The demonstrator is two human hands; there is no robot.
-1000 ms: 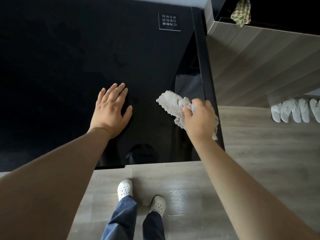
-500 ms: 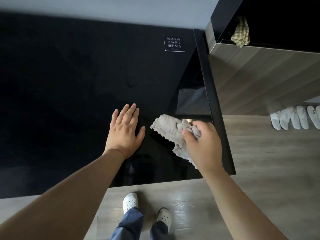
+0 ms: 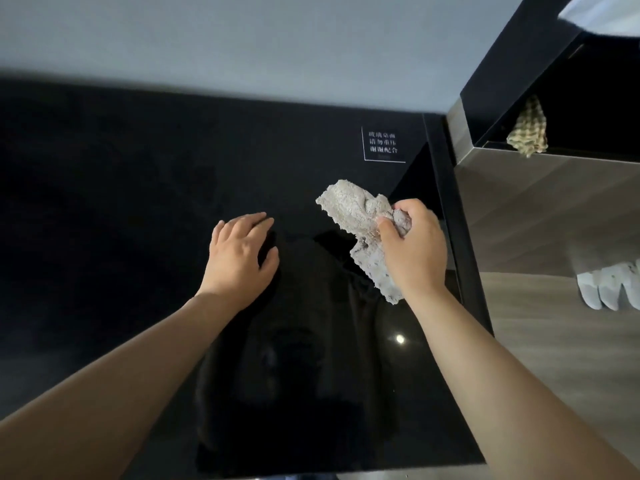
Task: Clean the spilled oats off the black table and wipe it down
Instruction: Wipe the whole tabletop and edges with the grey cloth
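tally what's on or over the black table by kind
bare hands: 2, the left hand and the right hand
crumpled grey fluffy cloth: 1
white printed label: 1
total: 4

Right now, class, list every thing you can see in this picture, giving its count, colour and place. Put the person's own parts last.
table: one, glossy black, fills left and centre
label: one, white print, table's far right corner
rag: one, pale grey, over the table's right side
checked cloth: one, yellow-green, hanging on the cabinet ledge at right
slippers: at least three, white, on the floor at right, cut by the frame
floor: one, grey-brown wood, right
left hand: one, resting on the table, fingers relaxed
right hand: one, gripping the rag
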